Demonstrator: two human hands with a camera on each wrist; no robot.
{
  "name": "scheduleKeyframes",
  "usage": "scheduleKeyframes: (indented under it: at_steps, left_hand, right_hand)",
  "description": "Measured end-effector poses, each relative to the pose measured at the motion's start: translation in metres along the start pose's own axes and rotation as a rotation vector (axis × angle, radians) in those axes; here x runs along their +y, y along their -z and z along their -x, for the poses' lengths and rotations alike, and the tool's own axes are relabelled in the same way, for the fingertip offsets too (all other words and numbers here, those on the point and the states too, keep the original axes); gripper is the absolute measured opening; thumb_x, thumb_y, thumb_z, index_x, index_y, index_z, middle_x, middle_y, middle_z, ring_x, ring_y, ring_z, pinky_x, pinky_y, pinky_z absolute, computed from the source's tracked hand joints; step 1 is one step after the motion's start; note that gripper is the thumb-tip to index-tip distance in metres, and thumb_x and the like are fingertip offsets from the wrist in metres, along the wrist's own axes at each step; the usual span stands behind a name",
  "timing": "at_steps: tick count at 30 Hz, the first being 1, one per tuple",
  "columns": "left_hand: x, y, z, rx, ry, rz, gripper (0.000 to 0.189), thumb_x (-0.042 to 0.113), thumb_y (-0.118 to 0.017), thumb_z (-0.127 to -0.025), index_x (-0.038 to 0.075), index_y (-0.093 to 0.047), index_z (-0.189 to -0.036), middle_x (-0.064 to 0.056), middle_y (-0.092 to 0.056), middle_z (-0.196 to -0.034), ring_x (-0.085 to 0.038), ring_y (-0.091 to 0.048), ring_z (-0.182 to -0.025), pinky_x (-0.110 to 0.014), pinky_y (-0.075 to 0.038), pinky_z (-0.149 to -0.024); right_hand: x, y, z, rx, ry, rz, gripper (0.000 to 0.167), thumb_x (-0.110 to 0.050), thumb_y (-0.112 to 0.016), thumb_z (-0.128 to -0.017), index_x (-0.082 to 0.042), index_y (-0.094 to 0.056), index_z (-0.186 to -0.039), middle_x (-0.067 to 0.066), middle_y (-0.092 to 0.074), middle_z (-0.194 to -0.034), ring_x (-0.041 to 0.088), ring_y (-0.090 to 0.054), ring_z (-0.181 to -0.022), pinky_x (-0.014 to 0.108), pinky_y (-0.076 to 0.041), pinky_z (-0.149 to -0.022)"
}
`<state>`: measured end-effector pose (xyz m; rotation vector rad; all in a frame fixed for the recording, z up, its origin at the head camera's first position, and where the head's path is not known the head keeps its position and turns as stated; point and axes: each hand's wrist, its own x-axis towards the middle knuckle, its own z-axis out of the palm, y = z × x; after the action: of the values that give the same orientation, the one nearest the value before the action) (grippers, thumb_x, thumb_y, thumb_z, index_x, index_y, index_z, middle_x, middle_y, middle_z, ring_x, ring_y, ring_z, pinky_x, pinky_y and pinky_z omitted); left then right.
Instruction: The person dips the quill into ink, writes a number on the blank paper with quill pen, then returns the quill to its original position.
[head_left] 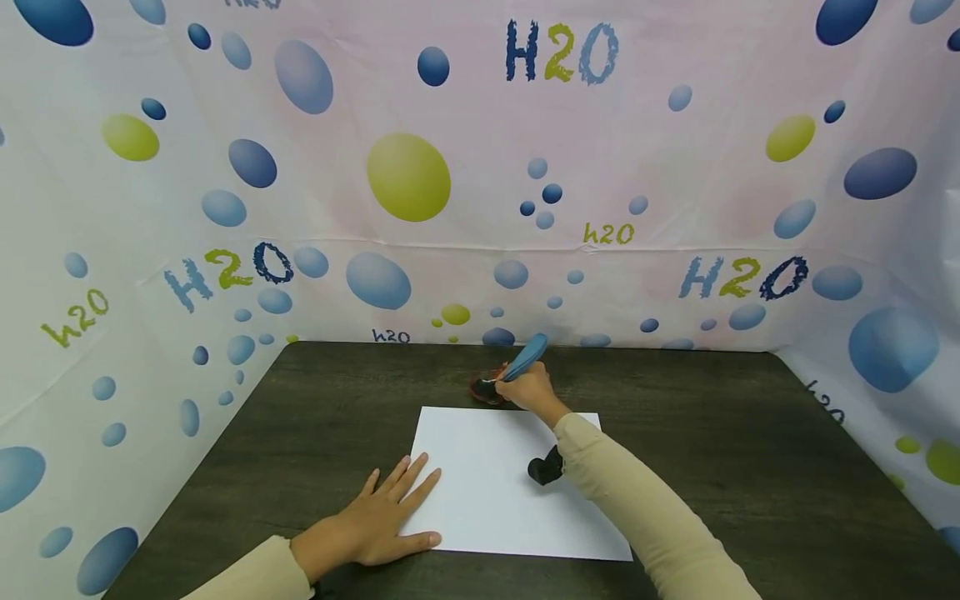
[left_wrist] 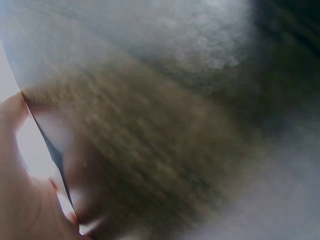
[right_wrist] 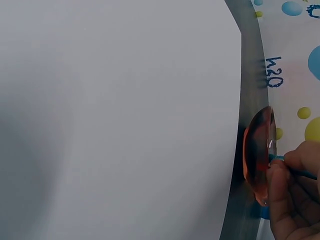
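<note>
Just left of the right hand (head_left: 527, 388), a shallow, dark, glossy dish with an orange-red rim (head_left: 486, 391) sat on the dark, wood-grained surface (head_left: 322, 400). The right hand gripped a slender, bright-blue, feather-shaped implement (head_left: 528, 355), thumb and finger pinching its thin stem, the broad blue end slanting up above the knuckles. In the right wrist view its lower end overlapped the dish's edge; whether the two touched could not be told.

Nearer the person than the right hand, a plain white rectangular sheet of paper (head_left: 480, 483) lay flat, partly covered by the cream-coloured right sleeve (head_left: 645, 508). Beside that sleeve, behind the wrist, a black, round-ended object (head_left: 545, 468) showed over the sheet.

Well apart from the right hand, the left hand (head_left: 378, 525) lay open, palm down, its straight fingers spread across the sheet's left edge and its thumb by the near left corner. The left wrist view was mostly blurred.

Beyond both hands rose a whitish backdrop (head_left: 480, 117) printed with blue and yellow-green ovals and "H2O" lettering.
</note>
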<state>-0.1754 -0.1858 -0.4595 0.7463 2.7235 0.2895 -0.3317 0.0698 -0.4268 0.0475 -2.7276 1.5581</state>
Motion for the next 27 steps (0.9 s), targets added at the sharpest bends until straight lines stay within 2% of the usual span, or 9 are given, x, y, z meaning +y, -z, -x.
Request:
scheduleKeyframes:
  at_steps: [6,11,15,20,27]
  left_hand:
    - [0.01,0.012,0.003,-0.023,0.008,0.018,0.087,0.075,-0.035,-0.088,0.024,-0.014,-0.155,-0.007,-0.001,-0.162,-0.036,-0.004,-0.147,-0.071,-0.008,-0.107]
    - [0.011,0.014,0.004,-0.034,0.011,0.015,0.086,0.073,-0.036,-0.089,0.023,-0.014,-0.155,-0.008,-0.001,-0.162,-0.037,-0.004,-0.147,-0.072,-0.008,-0.106]
    - [0.013,0.016,0.005,-0.031,0.011,0.019,0.086,0.072,-0.036,-0.09,0.022,-0.014,-0.155,-0.008,-0.001,-0.162,-0.036,-0.004,-0.147,-0.071,-0.008,-0.107]
    - [0.016,0.019,0.005,-0.03,0.007,0.021,0.084,0.07,-0.038,-0.091,0.02,-0.016,-0.155,-0.009,-0.002,-0.162,-0.036,-0.005,-0.147,-0.071,-0.009,-0.107]
    - [0.013,0.016,0.005,-0.03,0.006,0.03,0.084,0.07,-0.038,-0.09,0.022,-0.015,-0.155,-0.009,-0.002,-0.162,-0.037,-0.005,-0.146,-0.072,-0.008,-0.106]
  right_hand:
    - [0.002,0.004,-0.002,0.009,0.022,0.053,0.005,-0.01,-0.071,-0.08,-0.007,-0.069,-0.076,0.003,-0.067,-0.064,0.015,-0.061,-0.057,0.029,-0.048,-0.055]
    - [-0.001,0.001,-0.003,-0.026,-0.007,0.057,0.005,-0.011,-0.07,-0.08,-0.008,-0.067,-0.077,0.004,-0.067,-0.069,0.014,-0.059,-0.057,0.028,-0.047,-0.055]
    - [-0.003,0.0,-0.004,-0.024,0.024,0.053,0.003,-0.01,-0.068,-0.082,-0.007,-0.066,-0.081,0.004,-0.065,-0.071,0.014,-0.057,-0.058,0.028,-0.046,-0.056]
    - [-0.002,0.0,-0.004,-0.006,0.048,0.08,0.004,-0.009,-0.07,-0.083,-0.007,-0.069,-0.079,0.003,-0.066,-0.068,0.015,-0.058,-0.058,0.029,-0.046,-0.054]
    - [0.003,0.002,-0.003,-0.004,0.039,-0.067,0.006,-0.008,-0.072,-0.082,-0.002,-0.073,-0.085,0.01,-0.071,-0.085,0.019,-0.069,-0.069,0.031,-0.057,-0.064]
